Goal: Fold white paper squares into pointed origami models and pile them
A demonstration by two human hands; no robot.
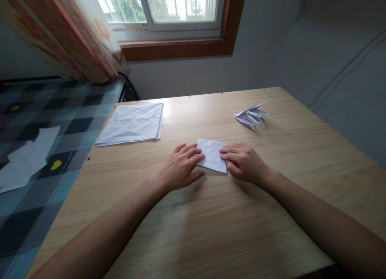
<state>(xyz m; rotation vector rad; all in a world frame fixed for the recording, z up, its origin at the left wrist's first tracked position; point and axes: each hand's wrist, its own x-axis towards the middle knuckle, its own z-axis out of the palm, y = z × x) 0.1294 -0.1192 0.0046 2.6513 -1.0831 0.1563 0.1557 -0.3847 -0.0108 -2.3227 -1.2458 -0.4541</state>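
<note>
A small folded square of white paper [212,153] lies on the wooden table [193,222] in front of me, with faint creases across its top. My left hand [186,164] rests at its left edge, fingers stretched out and their tips on the paper, the thumb apart below. On the opposite side my right hand [243,160] touches the right edge with its fingertips, the fingers extended close together and the thumb partly tucked beneath. Neither hand wraps round the paper.
A stack of creased white paper sheets [132,122] lies at the table's back left. Folded pointed paper pieces [252,116] sit at the back right. Left of the table, torn white paper [30,158] lies on a checked cloth [75,126]. A window [181,9] and curtain [60,29] are behind.
</note>
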